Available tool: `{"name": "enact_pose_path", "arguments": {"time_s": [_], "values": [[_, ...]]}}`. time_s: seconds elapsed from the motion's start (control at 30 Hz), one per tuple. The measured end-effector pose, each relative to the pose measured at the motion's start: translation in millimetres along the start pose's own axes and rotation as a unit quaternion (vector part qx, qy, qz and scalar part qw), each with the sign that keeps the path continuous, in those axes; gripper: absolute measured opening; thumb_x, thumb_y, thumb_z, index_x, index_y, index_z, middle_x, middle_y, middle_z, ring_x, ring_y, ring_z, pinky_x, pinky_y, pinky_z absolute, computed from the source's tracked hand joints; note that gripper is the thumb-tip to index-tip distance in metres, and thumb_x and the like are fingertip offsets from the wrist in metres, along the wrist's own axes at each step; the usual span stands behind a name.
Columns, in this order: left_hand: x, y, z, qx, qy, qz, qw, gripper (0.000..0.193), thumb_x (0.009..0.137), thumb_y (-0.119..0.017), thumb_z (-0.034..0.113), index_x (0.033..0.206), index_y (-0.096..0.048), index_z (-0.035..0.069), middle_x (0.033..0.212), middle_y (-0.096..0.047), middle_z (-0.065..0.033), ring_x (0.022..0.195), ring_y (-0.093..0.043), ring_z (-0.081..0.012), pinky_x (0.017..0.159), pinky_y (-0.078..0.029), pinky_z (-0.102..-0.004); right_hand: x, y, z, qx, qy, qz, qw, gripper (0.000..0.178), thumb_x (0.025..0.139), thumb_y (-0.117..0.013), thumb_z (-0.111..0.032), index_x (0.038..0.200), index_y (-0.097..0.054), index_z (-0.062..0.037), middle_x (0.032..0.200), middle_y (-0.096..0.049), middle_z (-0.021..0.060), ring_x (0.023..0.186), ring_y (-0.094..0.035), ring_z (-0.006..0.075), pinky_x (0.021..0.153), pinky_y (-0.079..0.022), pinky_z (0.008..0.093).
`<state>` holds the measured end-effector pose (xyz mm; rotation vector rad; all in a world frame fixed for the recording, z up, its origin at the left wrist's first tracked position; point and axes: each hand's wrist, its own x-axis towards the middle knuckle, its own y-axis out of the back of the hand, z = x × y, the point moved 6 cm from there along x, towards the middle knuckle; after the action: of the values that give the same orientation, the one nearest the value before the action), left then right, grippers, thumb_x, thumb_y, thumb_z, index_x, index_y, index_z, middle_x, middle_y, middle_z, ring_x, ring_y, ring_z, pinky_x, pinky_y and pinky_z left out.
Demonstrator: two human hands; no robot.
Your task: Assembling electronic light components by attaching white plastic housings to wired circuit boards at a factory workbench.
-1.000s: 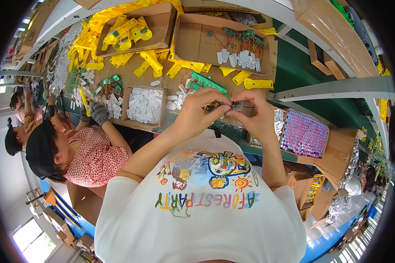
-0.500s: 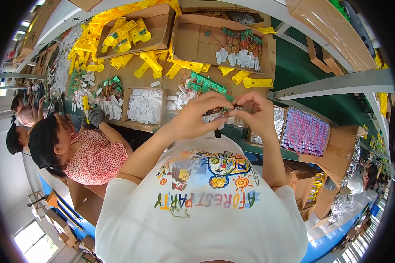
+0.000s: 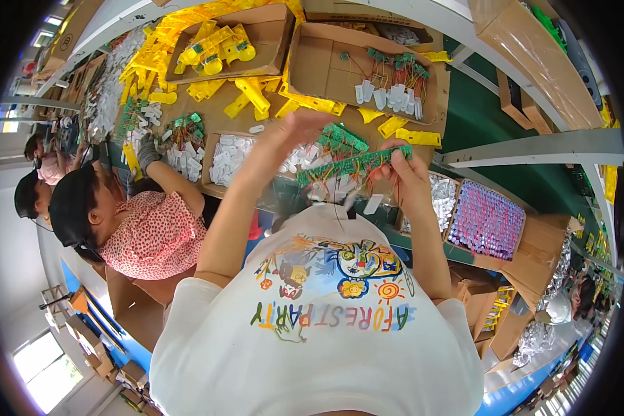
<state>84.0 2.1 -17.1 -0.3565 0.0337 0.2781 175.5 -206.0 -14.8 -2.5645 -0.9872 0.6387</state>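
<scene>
Green circuit-board strip [image 3: 357,165]: long, thin, rigid, densely populated, red wires [image 3: 331,169] strung along it. Its right end is pinched between thumb and fingers of the right hand [image 3: 410,178]; strip held at a slant, right end farther. Smooth white plastic piece [image 3: 374,204] seen just on the near side, by the right hand. Left hand [image 3: 286,136] is raised left of and beyond the strip, apart from it, fingers extended, motion-blurred; nothing seen in it. A second green strip [image 3: 344,138] is laid just beyond. White oval pieces [image 3: 223,168] are heaped in a box at left; small purple pieces [image 3: 485,218] are packed in rows at right. Green bench [image 3: 475,139] is part-covered by brown cardboard [image 3: 215,111]. Yellow plastic housings [image 3: 253,93] are piled farther off, around cardboard trays [image 3: 326,62]. At far left, a yellow part [image 3: 130,158] is held by a co-worker [image 3: 152,239] in a red-dotted top.
</scene>
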Motion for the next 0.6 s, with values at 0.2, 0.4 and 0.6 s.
{"name": "enact_pose_path", "arguments": {"time_s": [0.2,0.4,0.6], "values": [[5.3,-55.7,-36.6,-0.252,0.088,-0.113,0.957,0.048,0.093,-0.054,0.034,0.122,-0.053,-0.005,0.127,-0.052,-0.0180,0.121,-0.048,-0.0298,0.104,-0.038,-0.0441,2.4,18.4,6.3,0.051,0.022,0.073,0.996,0.027,0.095,-0.053,-0.024,0.112,-0.052,-0.0029,0.088,-0.059,0.0064,0.079,-0.061,0.0136,0.076,-0.054,0.0311],[-1.0,-11.4,-79.9,-0.167,0.117,0.032,0.978,0.025,0.092,-0.056,0.015,0.111,-0.059,-0.002,0.117,-0.059,-0.0166,0.109,-0.057,-0.0273,0.089,-0.051,-0.0418,28.0,24.0,20.9,-0.210,0.026,-0.041,0.976,0.020,0.088,-0.063,-0.018,0.105,-0.059,-0.0080,0.084,-0.059,0.0009,0.071,-0.058,0.0078,0.060,-0.048,0.0224],[6.8,-3.7,-132.1,0.039,0.021,0.144,0.989,0.024,0.098,-0.048,0.018,0.108,-0.059,-0.001,0.106,-0.062,-0.0098,0.094,-0.061,-0.0186,0.078,-0.053,-0.0295,5.2,12.0,33.0,-0.368,0.252,0.129,0.886,0.018,0.083,-0.060,-0.010,0.100,-0.062,-0.0044,0.087,-0.062,0.0156,0.083,-0.063,0.0311,0.071,-0.050,0.0391]]}}
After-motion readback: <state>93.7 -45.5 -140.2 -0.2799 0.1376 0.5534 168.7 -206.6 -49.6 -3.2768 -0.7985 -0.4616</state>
